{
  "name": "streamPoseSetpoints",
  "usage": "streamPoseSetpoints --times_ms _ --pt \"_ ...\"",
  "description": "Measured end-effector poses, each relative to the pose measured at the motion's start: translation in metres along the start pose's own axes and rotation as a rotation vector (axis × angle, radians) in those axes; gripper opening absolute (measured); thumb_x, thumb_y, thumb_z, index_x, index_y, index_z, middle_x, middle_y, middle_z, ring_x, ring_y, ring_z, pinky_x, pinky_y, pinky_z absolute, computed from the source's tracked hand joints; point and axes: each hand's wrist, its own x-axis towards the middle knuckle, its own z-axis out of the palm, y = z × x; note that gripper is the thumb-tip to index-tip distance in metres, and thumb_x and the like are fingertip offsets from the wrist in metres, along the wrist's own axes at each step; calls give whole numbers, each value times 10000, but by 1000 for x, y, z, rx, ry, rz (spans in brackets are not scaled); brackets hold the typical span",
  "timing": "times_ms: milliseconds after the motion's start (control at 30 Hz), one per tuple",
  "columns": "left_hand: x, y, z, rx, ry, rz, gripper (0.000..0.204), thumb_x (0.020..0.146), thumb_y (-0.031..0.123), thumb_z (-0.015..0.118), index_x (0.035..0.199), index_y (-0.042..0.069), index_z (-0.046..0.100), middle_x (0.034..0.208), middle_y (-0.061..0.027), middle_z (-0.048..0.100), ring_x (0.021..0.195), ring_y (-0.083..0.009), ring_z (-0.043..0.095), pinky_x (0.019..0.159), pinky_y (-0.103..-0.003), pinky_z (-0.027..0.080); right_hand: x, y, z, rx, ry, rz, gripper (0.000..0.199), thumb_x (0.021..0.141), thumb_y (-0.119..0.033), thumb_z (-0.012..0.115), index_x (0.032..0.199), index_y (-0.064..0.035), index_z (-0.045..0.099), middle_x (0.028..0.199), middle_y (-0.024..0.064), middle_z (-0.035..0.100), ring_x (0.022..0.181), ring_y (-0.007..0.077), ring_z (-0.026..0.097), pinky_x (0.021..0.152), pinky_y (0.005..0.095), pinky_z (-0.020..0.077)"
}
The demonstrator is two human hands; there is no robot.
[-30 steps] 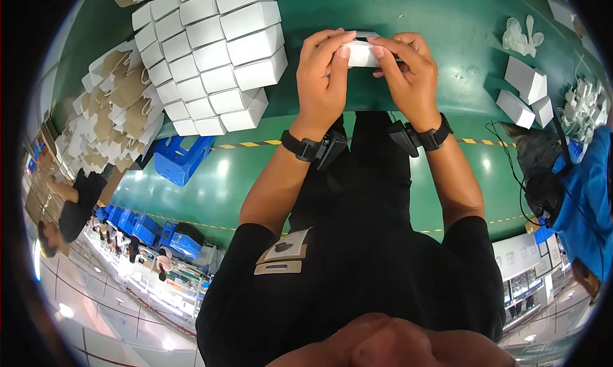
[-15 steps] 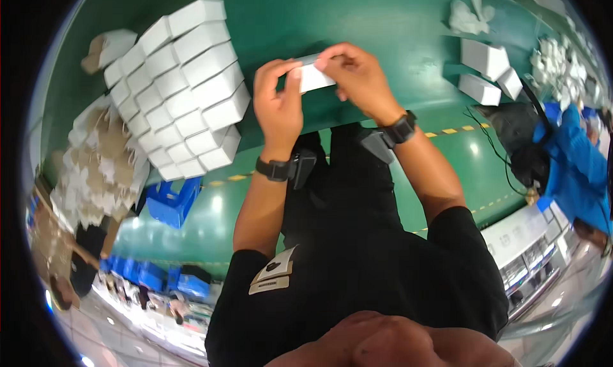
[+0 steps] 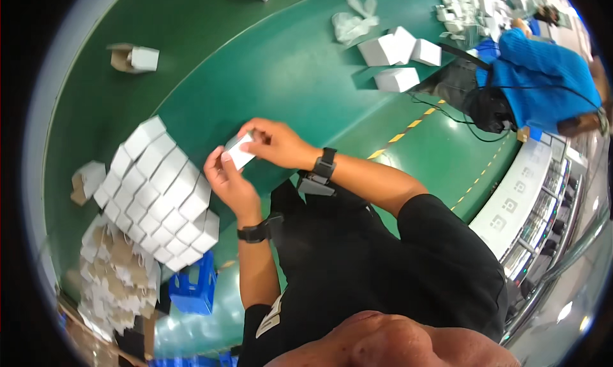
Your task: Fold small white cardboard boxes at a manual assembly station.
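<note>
Between my two hands, above the green table, is a small white box. My left hand grips its near left side with thumb and fingers. On the box's right end, my right hand has its thumb on the top face and its fingers curled behind. The box's underside is hidden. Close to my left hand stands a stacked block of white boxes, several rows deep.
Loose white boxes and a crumpled clear plastic bag lie at the far right. Flattened cartons pile up at the left, with a blue crate below the table edge. A person in blue sits at the right.
The view has turned, so the table and stack appear shifted. My hands, still on the small white box, now appear lower and further left, nearer the stack.
</note>
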Motion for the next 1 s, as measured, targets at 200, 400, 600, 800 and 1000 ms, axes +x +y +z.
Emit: streamPoseSetpoints --times_ms 200,400,600,800,1000 --pt "-82 -31 -19 -248 -69 -138 518 1106 304 496 1505 16 336 1450 -134 454 1296 -240 507 1062 -386 461 -29 -1 -2 -243 -179 -15 191 971 -72 701 1157 -41 669 938 5 564 796 68 508 635 220 444" --pt "-108 -26 -65 -451 104 -405 537 1117 351 456 1524 30 315 1461 -143 471 1330 -265 523 1073 -406 472 -21 14 69 -198 -310 83 194 982 -72 693 1153 -33 608 939 -4 557 800 59 505 636 220 444" --pt "-77 -29 -68 -673 83 -344 535 1109 369 477 1498 23 352 1424 -174 523 1301 -293 566 1081 -419 477 -14 29 110 59 -190 162 195 1015 -92 660 1152 -41 532 948 -6 566 816 57 534 661 226 469" --pt "-79 -34 -81 -633 198 -346 533 1111 409 465 1455 7 402 1410 -199 552 1292 -291 572 1102 -441 455 41 -4 82 -93 -55 -26 144 1031 -114 633 1139 -51 562 982 15 611 845 85 581 749 247 512" --pt "-84 -36 -58 -618 26 -437 495 1091 358 531 1434 8 457 1368 -184 562 1172 -266 625 986 -384 517 268 -112 60 -585 640 -813 334 939 -306 639 1032 6 715 1028 257 704 974 430 667 846 521 537"
